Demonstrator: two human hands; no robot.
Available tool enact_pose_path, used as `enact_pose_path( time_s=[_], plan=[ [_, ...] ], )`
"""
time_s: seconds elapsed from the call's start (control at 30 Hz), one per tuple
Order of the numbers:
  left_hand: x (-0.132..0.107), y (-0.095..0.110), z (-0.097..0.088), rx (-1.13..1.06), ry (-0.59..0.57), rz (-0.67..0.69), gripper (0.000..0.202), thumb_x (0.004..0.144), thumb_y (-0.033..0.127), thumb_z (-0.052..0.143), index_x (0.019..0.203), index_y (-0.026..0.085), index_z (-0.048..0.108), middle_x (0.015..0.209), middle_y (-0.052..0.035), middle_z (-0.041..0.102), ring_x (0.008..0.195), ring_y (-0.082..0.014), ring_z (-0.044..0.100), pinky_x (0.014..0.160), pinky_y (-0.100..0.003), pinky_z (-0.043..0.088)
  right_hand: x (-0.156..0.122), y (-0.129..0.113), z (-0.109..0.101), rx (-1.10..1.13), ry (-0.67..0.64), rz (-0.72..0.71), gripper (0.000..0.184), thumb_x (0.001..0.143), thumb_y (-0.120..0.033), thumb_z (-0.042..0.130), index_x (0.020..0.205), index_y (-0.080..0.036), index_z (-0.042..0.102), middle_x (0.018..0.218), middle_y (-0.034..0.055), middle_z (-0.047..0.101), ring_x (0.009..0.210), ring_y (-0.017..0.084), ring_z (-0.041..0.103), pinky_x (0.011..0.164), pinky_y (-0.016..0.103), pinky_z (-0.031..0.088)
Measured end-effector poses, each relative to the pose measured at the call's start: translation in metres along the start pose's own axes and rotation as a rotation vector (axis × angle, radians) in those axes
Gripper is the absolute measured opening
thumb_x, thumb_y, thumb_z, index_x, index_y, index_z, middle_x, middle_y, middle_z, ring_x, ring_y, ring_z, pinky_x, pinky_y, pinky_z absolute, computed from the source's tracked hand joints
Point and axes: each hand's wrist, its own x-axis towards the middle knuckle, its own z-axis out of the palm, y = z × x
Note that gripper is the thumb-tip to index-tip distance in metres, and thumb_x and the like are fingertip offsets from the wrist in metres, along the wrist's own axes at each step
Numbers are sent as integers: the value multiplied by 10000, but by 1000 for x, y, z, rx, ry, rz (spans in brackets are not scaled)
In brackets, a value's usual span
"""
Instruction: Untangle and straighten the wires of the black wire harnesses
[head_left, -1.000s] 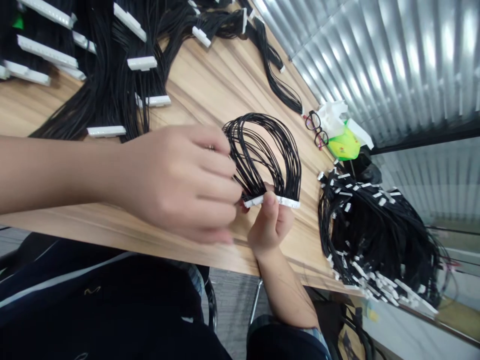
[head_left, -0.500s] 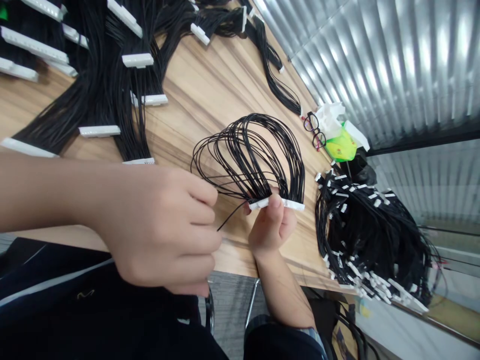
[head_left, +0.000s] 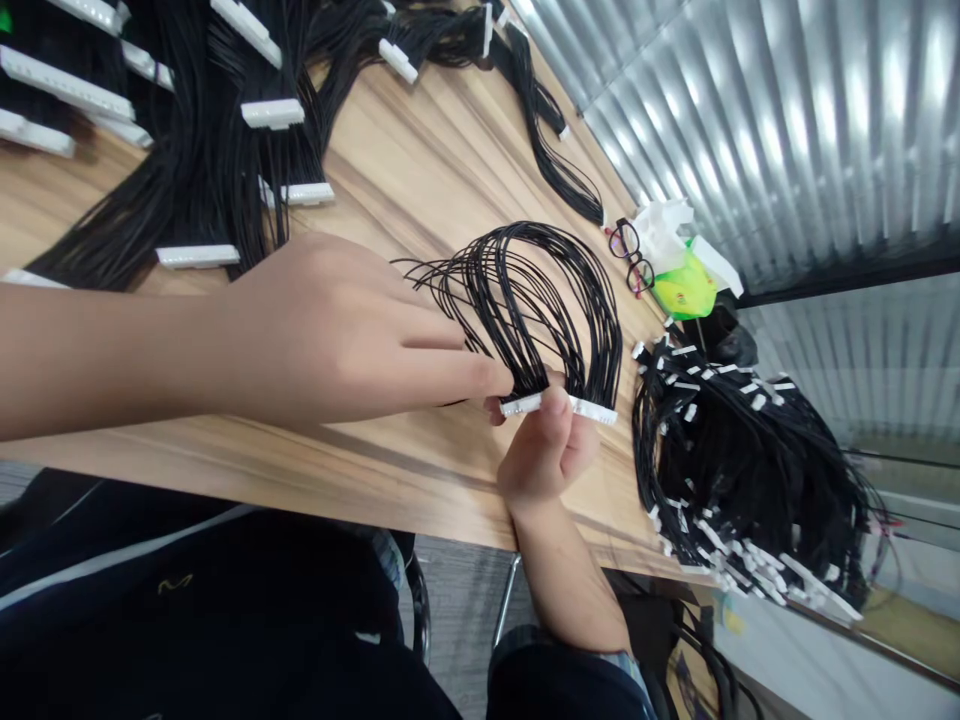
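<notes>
The left hand [head_left: 352, 335] has moved up and right, against the wires [head_left: 517, 325]; whether its grip is closed is hidden. The right hand [head_left: 545, 450] pinches the white connector [head_left: 596, 411], right of centre, seemingly mostly filled; any remainder is unclear.

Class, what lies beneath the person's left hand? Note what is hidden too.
Wooden tabletop shows beside the left hand, and black wires run partly behind its fingers. Its palm side and fingertips are covered, so anything pinched there cannot be seen.
</notes>
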Motion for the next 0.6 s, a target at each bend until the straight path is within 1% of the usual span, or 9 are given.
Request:
enact_pose_path(
  time_s=[0.03,0.07,0.13,0.2,0.27,0.37,0.47,0.53,0.6],
  plan=[
    [0,-1,0,16,-14,28,485,1053,170,310,1096,308,773,626,51,663,582,-65,571,479,-237,232,0,-1,0,-4,-5,1,401,1070,-396,441,723,-237,564,635,3,595,569,158,603,494,321,500],
    [-1,-3,-1,12,-31,13,506,1059,177,290,1101,318,774,614,48,654,579,-72,563,480,-248,243,0,-1,-1,-9,-8,2,408,1071,-400,439,718,-237,562,637,4,598,578,162,608,512,329,513],
    [-2,-6,-1,-24,-89,-30,570,1075,202,214,1167,342,758,663,42,678,632,-92,596,511,-262,301,0,-1,-1,-12,-12,6,412,1073,-401,434,718,-237,563,636,3,601,586,166,615,530,338,523],
    [-2,-8,-1,-57,-132,-46,610,1092,243,153,1224,369,735,723,45,704,696,-104,637,559,-270,365,0,-1,-1,3,-7,1,390,1073,-384,442,735,-237,571,641,-3,608,580,161,617,524,331,515],
    [-2,-8,-2,-66,-106,-48,596,1109,296,159,1213,393,738,730,52,708,701,-112,646,578,-279,385,-1,-1,-1,31,0,-8,343,1070,-352,463,773,-238,593,659,-11,622,576,152,616,508,315,498],
    [-3,-5,-1,-41,-71,-17,531,1117,334,226,1184,401,749,711,58,709,660,-114,631,566,-285,361,-1,-2,-2,43,0,-4,316,1068,-340,470,802,-240,608,671,-13,626,575,149,611,486,303,479],
    [-9,-3,1,89,-68,37,472,1103,259,289,1263,390,714,747,54,727,691,-120,639,596,-292,371,0,-5,-1,49,-12,10,334,1069,-348,466,786,-237,604,669,-9,618,582,153,611,506,314,493],
    [-13,-4,2,177,-26,82,470,1087,193,313,1334,378,668,781,51,735,725,-130,639,627,-303,377,0,-6,-1,76,-10,7,327,1068,-337,477,785,-237,607,672,-12,620,586,149,607,523,314,498],
    [-15,-7,1,176,-13,118,483,1083,166,309,1365,379,638,793,57,733,722,-128,623,618,-298,363,-1,-5,0,98,-1,6,317,1068,-323,485,791,-237,611,674,-17,621,581,142,600,522,305,489]
  ],
)
